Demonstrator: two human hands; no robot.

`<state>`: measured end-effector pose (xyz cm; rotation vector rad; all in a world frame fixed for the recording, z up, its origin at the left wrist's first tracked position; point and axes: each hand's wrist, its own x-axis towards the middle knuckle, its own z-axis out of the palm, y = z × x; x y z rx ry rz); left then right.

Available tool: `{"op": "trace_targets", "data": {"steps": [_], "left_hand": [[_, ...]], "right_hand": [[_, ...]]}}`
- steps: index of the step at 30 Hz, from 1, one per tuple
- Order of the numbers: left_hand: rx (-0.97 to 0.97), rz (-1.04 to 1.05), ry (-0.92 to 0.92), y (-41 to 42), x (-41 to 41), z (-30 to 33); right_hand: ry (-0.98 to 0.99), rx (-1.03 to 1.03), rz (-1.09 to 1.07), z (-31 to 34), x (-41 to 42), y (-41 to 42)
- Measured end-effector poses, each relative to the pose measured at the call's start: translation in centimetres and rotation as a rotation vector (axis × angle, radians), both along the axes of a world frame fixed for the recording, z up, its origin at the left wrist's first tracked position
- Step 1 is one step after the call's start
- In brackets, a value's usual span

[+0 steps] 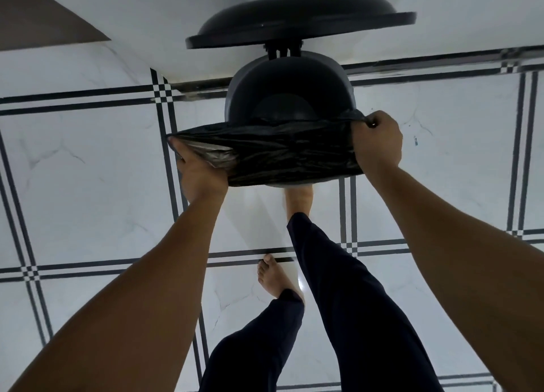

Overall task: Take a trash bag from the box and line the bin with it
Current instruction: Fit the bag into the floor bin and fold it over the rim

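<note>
Bin (290, 97): a dark round bin is standing on the tiled floor (88, 162) against the wall (147, 15), its mouth facing the camera; the far half of the rim is showing bare, the near half is lying under plastic.
Lid (300, 20): it is standing raised on its hinge behind the bin, leaning toward the wall.
Bag (282, 153): a black trash bag is being stretched wide across the near side of the bin's mouth, its upper edge running from one hand to the other and its body draping over the front of the bin.
Left hand (203, 171): it is holding the bag's left end with fingers tucked inside the opening, the plastic wrapping over them; the palm is facing up toward the camera.
Right hand (376, 138): it is gripping the bag's right end in a closed fist, pulling the edge taut just beside the bin's right rim.
Right foot (298, 196): bare, it is reaching under the front of the bin; what it is pressing on is hidden by the bag.
Left foot (273, 277): bare, it is resting flat on the floor nearer the camera.
Legs (338, 288): they are wearing dark trousers.
</note>
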<state>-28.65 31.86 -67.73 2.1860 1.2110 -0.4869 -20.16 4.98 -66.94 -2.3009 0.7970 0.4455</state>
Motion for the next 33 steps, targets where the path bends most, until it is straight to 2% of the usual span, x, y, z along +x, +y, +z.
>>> {"op": "trace_targets", "data": {"steps": [4,8,12,16,22,24,26,29,31,33], "left_hand": [[-0.086,-0.093,-0.160,-1.4,-0.2,0.5],[-0.067,-0.197,-0.108,-1.9,-2.9,0.0],[0.002,-0.265,-0.002,-0.8,-5.0,-1.9],[-0.008,-0.123,-0.014,-0.5,-3.7,-3.7],[-0.003,0.025,-0.067,-0.8,-0.3,-4.2],[-0.045,0.094,-0.182,-0.6,0.7,-4.3],[-0.103,0.208,-0.270,-0.2,1.5,-4.6],[-0.214,0.370,-0.348,0.6,2.8,-5.4],[-0.289,0.454,-0.396,0.6,3.3,-5.5],[-0.268,0.458,-0.429,0.3,3.8,-5.3]], "right_hand": [[-0.026,0.150,-0.034,-0.9,-1.5,0.0],[0.004,0.080,-0.118,-2.4,-3.2,-1.5],[0.126,-0.020,-0.136,-4.4,-3.6,-2.9],[0.229,-0.078,-0.142,-5.0,-2.6,-3.4],[0.162,0.130,-0.346,-4.2,-0.5,-3.8],[0.291,0.120,-0.172,-3.8,0.3,-3.9],[0.341,-0.034,-0.028,-4.1,0.7,-4.0],[0.353,0.062,-0.067,-3.6,2.3,-3.1],[0.286,-0.079,0.007,-3.5,3.0,-2.8],[0.299,-0.125,0.002,-2.0,2.7,-1.7]]}}
